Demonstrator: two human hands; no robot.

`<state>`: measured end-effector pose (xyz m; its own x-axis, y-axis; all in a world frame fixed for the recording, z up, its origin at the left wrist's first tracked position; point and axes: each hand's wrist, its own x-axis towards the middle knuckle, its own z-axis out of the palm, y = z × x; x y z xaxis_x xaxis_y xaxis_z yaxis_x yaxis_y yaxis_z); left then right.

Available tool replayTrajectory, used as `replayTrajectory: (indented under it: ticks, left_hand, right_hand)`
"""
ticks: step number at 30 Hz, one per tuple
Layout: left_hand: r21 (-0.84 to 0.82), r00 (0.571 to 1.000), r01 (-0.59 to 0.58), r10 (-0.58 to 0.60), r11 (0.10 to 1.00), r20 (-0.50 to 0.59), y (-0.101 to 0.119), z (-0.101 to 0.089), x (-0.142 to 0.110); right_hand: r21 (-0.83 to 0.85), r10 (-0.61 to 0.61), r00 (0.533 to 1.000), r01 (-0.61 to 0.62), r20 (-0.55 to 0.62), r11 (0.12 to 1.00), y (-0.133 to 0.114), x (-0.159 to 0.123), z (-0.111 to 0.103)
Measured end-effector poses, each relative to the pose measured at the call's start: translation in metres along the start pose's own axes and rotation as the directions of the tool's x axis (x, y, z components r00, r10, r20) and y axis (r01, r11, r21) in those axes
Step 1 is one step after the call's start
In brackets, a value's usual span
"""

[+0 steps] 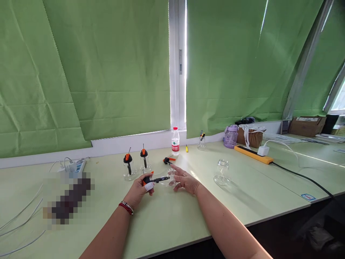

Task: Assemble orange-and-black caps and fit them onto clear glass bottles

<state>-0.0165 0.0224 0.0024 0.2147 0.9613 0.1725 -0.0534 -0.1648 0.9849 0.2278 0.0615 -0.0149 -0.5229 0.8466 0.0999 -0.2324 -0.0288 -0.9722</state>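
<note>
My left hand [140, 189] is closed on a black and orange pump cap [151, 179], whose tube reaches into a small clear glass bottle [169, 178] lying on its side. My right hand [185, 180] steadies that bottle, fingers partly stretched along it. Just behind stand two clear bottles with black and orange caps fitted [128, 169] [145, 162]. A loose cap [168, 160] lies on the table beyond my hands. An uncapped glass bottle [222, 172] stands to the right.
A water bottle with a red label [175, 141] and another capped bottle [201, 141] stand by the window ledge. A purple jug [231, 136], a yellow power strip [253, 154] with a black cable, and a white power strip [75, 166] share the pale green table [172, 223].
</note>
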Motion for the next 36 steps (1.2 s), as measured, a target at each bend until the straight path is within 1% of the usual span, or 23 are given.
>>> replayTrajectory:
  ticks: [1,3,5,6,7,9,11,12,13,16,19,21,24,26,28,32,34,36]
  left_hand:
    - [0.004,1.000,0.002,-0.002,1.000,0.012,0.001,0.000,0.000]
    - [0.029,0.999,-0.001,-0.001,1.000,0.045,0.002,0.001,-0.001]
    - [0.055,0.998,-0.007,0.003,0.998,0.070,0.002,0.002,-0.002]
    - [0.060,0.997,-0.009,0.005,0.998,0.073,0.001,0.001,-0.002]
    - [0.056,0.998,-0.010,0.007,0.998,0.064,0.001,0.001,-0.002]
    - [0.034,1.000,-0.010,0.009,0.999,0.027,-0.001,0.000,-0.001]
    - [0.019,1.000,-0.007,0.007,1.000,0.008,-0.004,-0.001,0.000]
    - [0.017,1.000,-0.005,0.005,1.000,0.012,-0.004,-0.002,0.001]
    - [0.017,1.000,-0.006,0.005,1.000,0.025,-0.005,-0.002,0.001]
    - [0.019,0.998,-0.019,0.018,1.000,0.068,-0.006,-0.001,0.001]
    - [0.018,0.996,-0.035,0.034,0.999,0.081,-0.005,-0.001,0.000]
    - [0.029,0.997,-0.030,0.028,0.999,0.078,-0.005,-0.001,0.000]
    - [0.036,0.999,-0.007,0.005,0.999,0.052,-0.004,-0.002,0.000]
    - [0.028,0.999,-0.004,0.003,1.000,0.047,-0.004,-0.001,0.000]
    - [0.030,0.998,-0.015,0.013,0.999,0.065,-0.004,-0.001,-0.001]
    - [0.040,0.994,-0.017,0.012,0.999,0.111,-0.004,-0.002,-0.001]
    - [0.038,0.994,-0.007,0.003,0.999,0.105,-0.003,-0.001,-0.001]
    - [0.022,0.997,-0.002,0.000,1.000,0.072,-0.002,0.000,-0.001]
  right_hand:
    - [-0.002,0.010,1.000,-0.010,0.005,1.000,0.000,0.000,0.000]
    - [-0.039,0.105,0.994,-0.106,-0.011,0.994,0.001,0.003,0.001]
    - [-0.080,0.205,0.978,-0.207,-0.041,0.975,0.004,0.006,0.001]
    - [-0.089,0.228,0.973,-0.231,-0.044,0.969,0.004,0.006,0.001]
    - [-0.085,0.220,0.975,-0.223,-0.034,0.971,0.004,0.005,0.002]
    - [-0.046,0.129,0.992,-0.129,0.007,0.991,0.002,0.002,0.002]
    - [-0.009,0.028,0.999,-0.028,0.035,1.000,-0.002,-0.002,0.003]
    - [-0.004,0.011,0.999,-0.011,0.041,1.000,-0.003,-0.003,0.003]
    - [-0.008,0.021,0.999,-0.021,0.041,1.000,-0.004,-0.003,0.003]
    - [-0.020,0.131,0.991,-0.131,-0.007,0.991,-0.003,0.000,0.005]
    - [-0.039,0.215,0.976,-0.216,-0.042,0.976,0.000,0.003,0.006]
    - [-0.047,0.205,0.978,-0.206,-0.022,0.977,0.000,0.002,0.006]
    - [-0.031,0.084,0.996,-0.084,0.023,0.996,-0.003,-0.003,0.005]
    - [-0.039,0.039,0.999,-0.038,0.037,0.999,-0.006,-0.005,0.005]
    - [-0.064,0.063,0.997,-0.061,0.036,0.996,-0.006,-0.005,0.005]
    - [-0.099,0.191,0.982,-0.190,0.005,0.977,0.001,0.003,0.006]
    - [-0.115,0.237,0.971,-0.237,-0.017,0.965,0.004,0.006,0.006]
    - [-0.113,0.249,0.968,-0.249,-0.016,0.962,0.004,0.006,0.007]
